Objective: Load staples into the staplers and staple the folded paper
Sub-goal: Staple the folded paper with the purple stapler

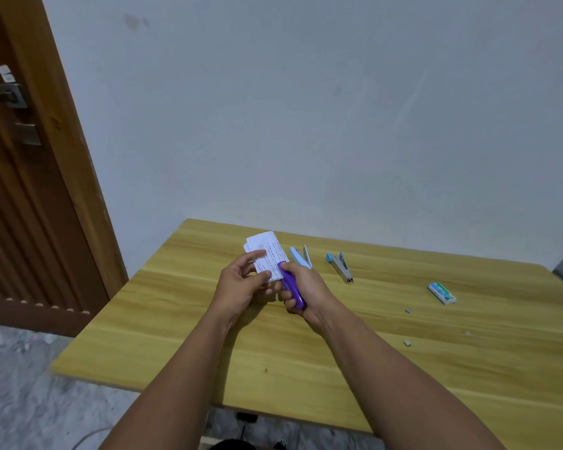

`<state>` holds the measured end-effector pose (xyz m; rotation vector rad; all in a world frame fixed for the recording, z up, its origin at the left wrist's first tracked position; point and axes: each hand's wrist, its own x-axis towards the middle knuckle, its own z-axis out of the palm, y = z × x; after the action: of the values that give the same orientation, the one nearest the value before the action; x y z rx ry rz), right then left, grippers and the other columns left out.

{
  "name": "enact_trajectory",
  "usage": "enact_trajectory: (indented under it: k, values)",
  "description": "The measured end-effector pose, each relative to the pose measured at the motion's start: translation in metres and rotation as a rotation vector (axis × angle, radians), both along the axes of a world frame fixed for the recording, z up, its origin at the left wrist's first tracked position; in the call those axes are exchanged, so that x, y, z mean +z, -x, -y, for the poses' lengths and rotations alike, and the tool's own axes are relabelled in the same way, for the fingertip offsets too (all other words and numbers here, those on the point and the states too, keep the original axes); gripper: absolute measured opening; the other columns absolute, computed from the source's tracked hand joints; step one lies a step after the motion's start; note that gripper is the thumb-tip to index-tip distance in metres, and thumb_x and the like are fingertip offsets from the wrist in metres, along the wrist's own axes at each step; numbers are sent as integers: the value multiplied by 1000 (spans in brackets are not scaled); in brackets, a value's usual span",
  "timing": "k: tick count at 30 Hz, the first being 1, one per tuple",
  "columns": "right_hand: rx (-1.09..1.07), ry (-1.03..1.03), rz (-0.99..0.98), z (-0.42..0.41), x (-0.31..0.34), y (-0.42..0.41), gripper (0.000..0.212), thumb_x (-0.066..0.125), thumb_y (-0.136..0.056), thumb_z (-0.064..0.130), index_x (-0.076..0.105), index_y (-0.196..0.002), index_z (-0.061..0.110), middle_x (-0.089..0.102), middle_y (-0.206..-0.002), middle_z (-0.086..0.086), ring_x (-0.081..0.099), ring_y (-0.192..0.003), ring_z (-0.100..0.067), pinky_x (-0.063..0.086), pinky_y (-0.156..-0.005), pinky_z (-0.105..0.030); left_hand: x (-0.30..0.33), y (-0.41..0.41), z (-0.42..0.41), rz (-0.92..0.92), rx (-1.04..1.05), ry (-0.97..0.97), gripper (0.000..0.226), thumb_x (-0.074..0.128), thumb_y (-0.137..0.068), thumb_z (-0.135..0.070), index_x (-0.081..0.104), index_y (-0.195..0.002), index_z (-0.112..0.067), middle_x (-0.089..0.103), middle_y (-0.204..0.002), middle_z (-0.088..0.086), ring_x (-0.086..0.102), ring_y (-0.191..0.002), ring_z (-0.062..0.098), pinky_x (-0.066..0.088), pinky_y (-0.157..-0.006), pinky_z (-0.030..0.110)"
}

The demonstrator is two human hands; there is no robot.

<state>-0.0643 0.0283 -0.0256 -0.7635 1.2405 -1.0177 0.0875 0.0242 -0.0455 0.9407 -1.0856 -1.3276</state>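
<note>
My left hand (241, 282) pinches a folded white paper (267, 254) with handwriting, held just above the wooden table (306, 352). My right hand (306, 287) grips a purple stapler (291, 287), whose front end meets the paper's right lower edge. Behind my hands lie two more staplers: a light-blue one (301, 256) and a blue-and-metal one (340, 266), both lying on the tabletop. A green staple box (441, 292) rests to the right.
Two small staple strips (408, 310) (407, 342) lie on the table's right half. A pale wall runs behind the table, and a brown door (30, 190) stands at the left. The table's near edge crosses below my forearms.
</note>
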Motion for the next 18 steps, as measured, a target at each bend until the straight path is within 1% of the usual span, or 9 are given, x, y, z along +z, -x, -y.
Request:
enact_trajectory:
  k: [5,8,12,15,18]
  values:
    - [-6,50,-78,1,-4,-3,32,62,-102,39,73,-113,11,66,-72,-7,47,-49,-12,33,-41,-21,0,-3,1,-3,-9,-14,39,68,-91,9,66,-126,-10,76,-113,16,74,-76,28,62,-67,30]
    - [-12,49,-95,1,-3,-3,37,64,-101,45,74,-109,10,67,-73,-8,50,-50,-13,36,-43,-22,0,-3,2,-42,-25,-34,38,67,-92,9,66,-126,-10,75,-113,17,75,-78,31,63,-68,30]
    - [-36,54,-66,1,-3,-3,34,65,-102,39,74,-107,7,68,-67,-8,57,-52,-14,43,-47,-23,0,-3,3,-58,-28,-44,39,66,-92,10,66,-126,-9,76,-112,16,76,-78,27,63,-67,30]
    - [-96,65,-77,2,-6,-6,32,70,-98,37,76,-104,6,67,-64,-7,56,-50,-14,44,-49,-24,-1,-4,4,-54,-26,-44,40,67,-92,9,65,-128,-9,76,-113,16,76,-84,29,65,-72,35]
    - [-123,58,-105,4,-7,-9,33,72,-95,39,77,-102,7,67,-65,-7,55,-49,-14,43,-48,-25,-4,-4,6,-59,-10,-64,39,66,-92,9,65,-126,-9,75,-116,16,75,-88,35,64,-83,47]
